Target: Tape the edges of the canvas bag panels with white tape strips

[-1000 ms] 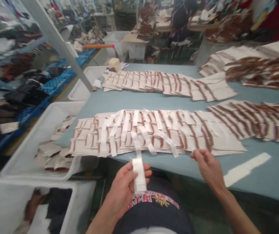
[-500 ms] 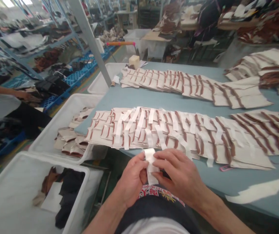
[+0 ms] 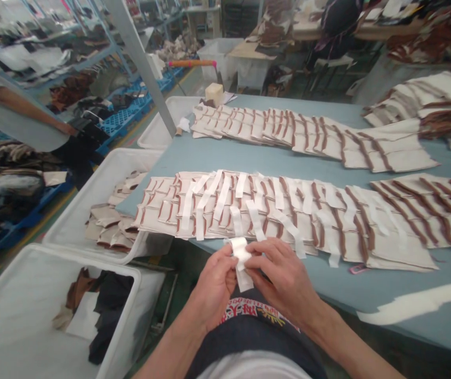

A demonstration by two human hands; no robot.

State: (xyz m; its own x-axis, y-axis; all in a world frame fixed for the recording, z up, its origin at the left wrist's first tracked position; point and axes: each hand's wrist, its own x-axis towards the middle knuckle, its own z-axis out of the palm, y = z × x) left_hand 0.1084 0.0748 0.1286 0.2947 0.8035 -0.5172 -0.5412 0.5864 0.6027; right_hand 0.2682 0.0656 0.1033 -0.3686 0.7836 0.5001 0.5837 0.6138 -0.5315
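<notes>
Between my hands, just off the table's front edge, is a short white strip (image 3: 243, 279), curled over at its upper part. My left hand (image 3: 218, 281) pinches it from the left side. From the right, the thumb and fingers of my right hand (image 3: 278, 268) are closed on it too. Right beyond my hands lies a row of overlapping cream fabric pieces with brown edges (image 3: 162, 202). Several loose white strips (image 3: 256, 221) are scattered across that row. Whether the strip in my hands is one layer or more, I cannot tell.
The pieces rest on a blue-grey table (image 3: 257, 166), with a second row (image 3: 249, 126) farther back. A long off-white strip (image 3: 418, 302) lies at the right front. White bins (image 3: 20, 300) with fabric scraps stand at left. Another person's arm (image 3: 31, 108) shows beyond them.
The white strip has become more curled at its upper part, both hands still on it. At far left the other person has moved, the arm now reaching from higher up.
</notes>
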